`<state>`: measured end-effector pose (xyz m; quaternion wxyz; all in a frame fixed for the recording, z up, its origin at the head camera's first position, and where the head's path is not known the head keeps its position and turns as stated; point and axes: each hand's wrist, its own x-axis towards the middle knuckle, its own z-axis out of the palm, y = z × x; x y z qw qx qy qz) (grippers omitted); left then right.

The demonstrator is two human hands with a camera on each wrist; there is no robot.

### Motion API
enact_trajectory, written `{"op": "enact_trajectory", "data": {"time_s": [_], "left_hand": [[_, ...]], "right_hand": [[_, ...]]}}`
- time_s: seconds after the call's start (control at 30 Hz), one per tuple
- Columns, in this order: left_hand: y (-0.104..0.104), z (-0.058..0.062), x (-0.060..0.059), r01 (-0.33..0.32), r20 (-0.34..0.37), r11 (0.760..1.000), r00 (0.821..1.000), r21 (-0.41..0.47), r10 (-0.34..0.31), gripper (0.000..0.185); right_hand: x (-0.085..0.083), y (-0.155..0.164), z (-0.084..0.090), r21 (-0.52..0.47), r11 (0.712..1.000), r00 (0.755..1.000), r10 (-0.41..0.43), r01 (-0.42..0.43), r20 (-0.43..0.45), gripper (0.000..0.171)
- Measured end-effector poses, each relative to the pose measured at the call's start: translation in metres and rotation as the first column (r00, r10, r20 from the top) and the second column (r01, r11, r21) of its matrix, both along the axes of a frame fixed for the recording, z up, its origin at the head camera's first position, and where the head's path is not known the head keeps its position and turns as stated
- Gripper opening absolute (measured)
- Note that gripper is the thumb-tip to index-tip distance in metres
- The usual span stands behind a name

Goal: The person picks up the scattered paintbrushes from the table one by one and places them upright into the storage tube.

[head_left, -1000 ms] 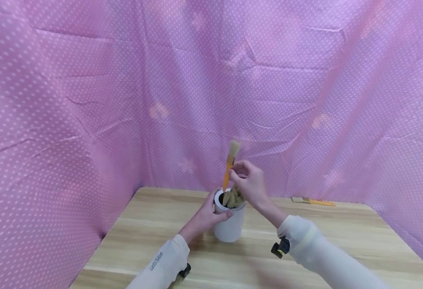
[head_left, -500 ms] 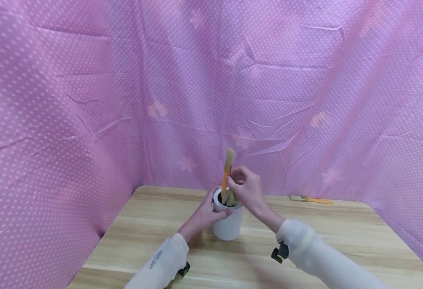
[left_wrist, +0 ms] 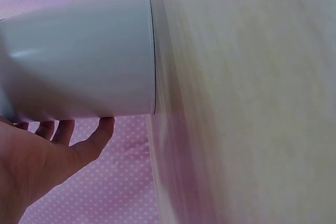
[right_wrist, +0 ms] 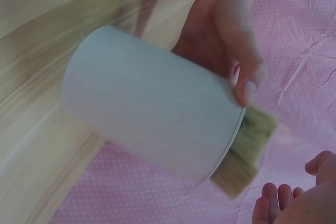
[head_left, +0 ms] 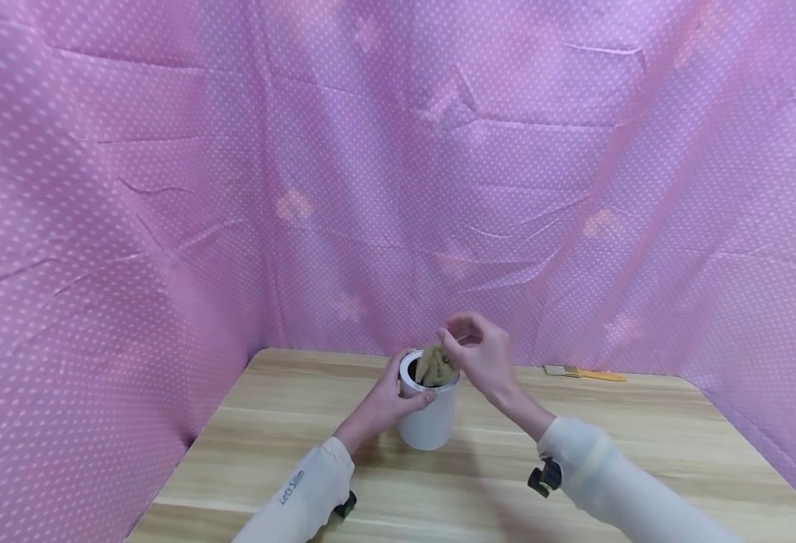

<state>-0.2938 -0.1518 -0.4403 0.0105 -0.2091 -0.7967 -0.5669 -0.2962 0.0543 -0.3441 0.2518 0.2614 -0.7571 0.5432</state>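
A white cylindrical can (head_left: pixel 428 422) stands upright on the table. My left hand (head_left: pixel 387 403) grips it near the rim, with the thumb on the near side. In the left wrist view the fingers of the left hand (left_wrist: pixel 37 161) lie along the can (left_wrist: pixel 84 61). Tan-green brush bristles (head_left: pixel 436 367) stick up out of the can's mouth; in the right wrist view these bristles (right_wrist: pixel 254 135) show as blocky heads, with any handles hidden inside. My right hand (head_left: pixel 484 353) hovers beside the rim. Its thumb and fingers are apart in the right wrist view, holding nothing.
Another flat paintbrush (head_left: pixel 584 373) with an orange handle lies near the back edge of the wooden table (head_left: pixel 289 422), to the right. Pink dotted cloth (head_left: pixel 398 188) hangs behind the table and at both sides.
The orange-handled paintbrush went down into the can handle first, and my right hand let go of it. That hand then moved slightly right; my left hand stayed on the can.
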Motion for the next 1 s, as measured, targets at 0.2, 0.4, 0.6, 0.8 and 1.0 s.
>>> {"op": "enact_trajectory", "data": {"time_s": [0.2,0.4,0.6,0.8,1.0], "left_hand": [[0.000,-0.005,-0.002,0.000,-0.020,1.000,1.000,0.003,0.000,0.088],[0.000,-0.006,-0.005,0.001,-0.020,1.000,1.000,-0.005,-0.001,0.086],[-0.001,-0.006,-0.004,-0.004,-0.015,1.000,1.000,0.004,0.004,0.090],[0.000,-0.005,-0.001,-0.013,-0.014,1.000,1.000,0.005,0.013,0.091],[0.001,-0.001,0.002,0.004,0.002,1.000,1.000,0.019,-0.004,0.093]], "right_hand": [[-0.006,0.027,-0.011,0.037,0.999,1.000,-0.021,0.021,-0.004,0.013],[-0.019,0.063,-0.023,0.190,0.975,0.992,-0.106,0.117,-0.067,0.007],[-0.034,0.105,-0.046,0.422,0.891,0.986,-0.158,0.166,-0.055,0.005],[-0.047,0.151,-0.069,0.552,0.807,0.968,-0.251,0.210,-0.002,0.006],[-0.060,0.192,-0.085,0.570,0.796,0.955,-0.290,0.205,0.062,0.012]]}}
